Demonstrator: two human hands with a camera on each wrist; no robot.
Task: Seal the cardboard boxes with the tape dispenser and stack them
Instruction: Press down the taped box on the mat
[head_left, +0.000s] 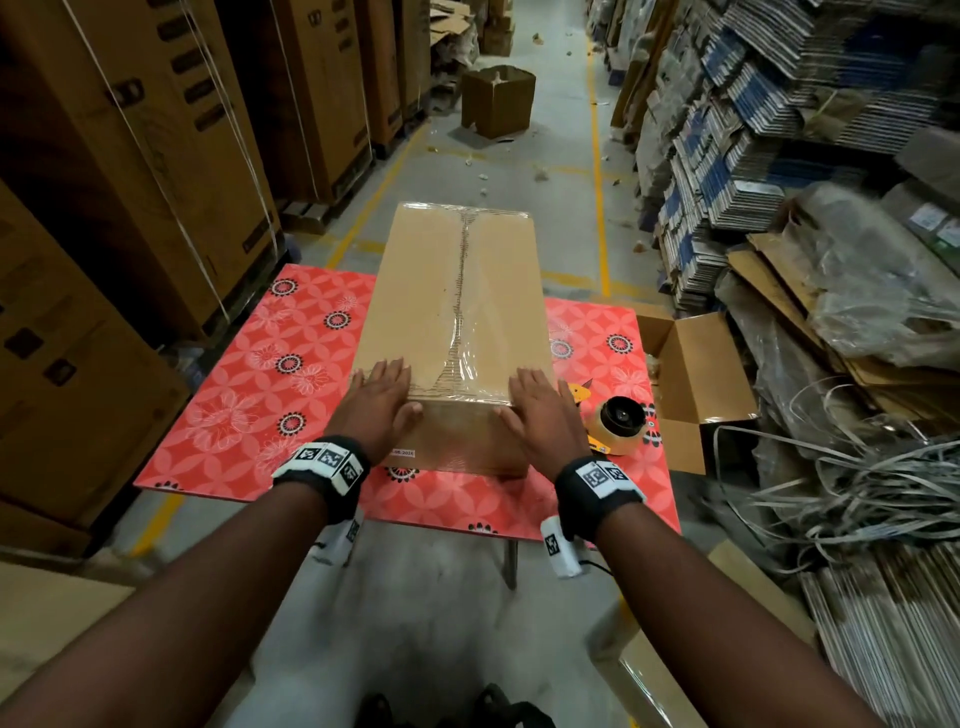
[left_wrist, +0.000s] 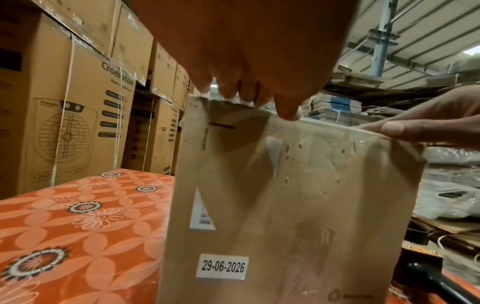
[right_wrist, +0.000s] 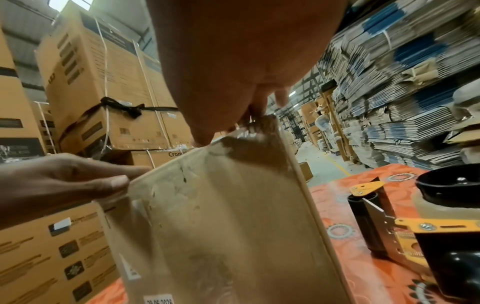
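A long brown cardboard box (head_left: 457, 291) lies lengthwise on the red flowered table (head_left: 249, 384), with clear tape running along its top seam and down over the near end. My left hand (head_left: 382, 395) and right hand (head_left: 537, 410) lie flat on the top at the near corners, fingers straight, thumbs down on the near face. In the left wrist view my left hand's fingers (left_wrist: 246, 88) reach over the box (left_wrist: 298, 205) top edge above a date label. The tape dispenser (head_left: 618, 423), yellow and black, rests on the table just right of my right hand, also seen as the dispenser (right_wrist: 428, 226).
An open cardboard box (head_left: 696, 374) stands at the table's right edge. Tall printed cartons (head_left: 130, 156) line the left. Stacks of flattened cartons (head_left: 753, 130) and a tangle of strapping (head_left: 857, 493) crowd the right. Another open box (head_left: 497, 101) sits in the aisle beyond.
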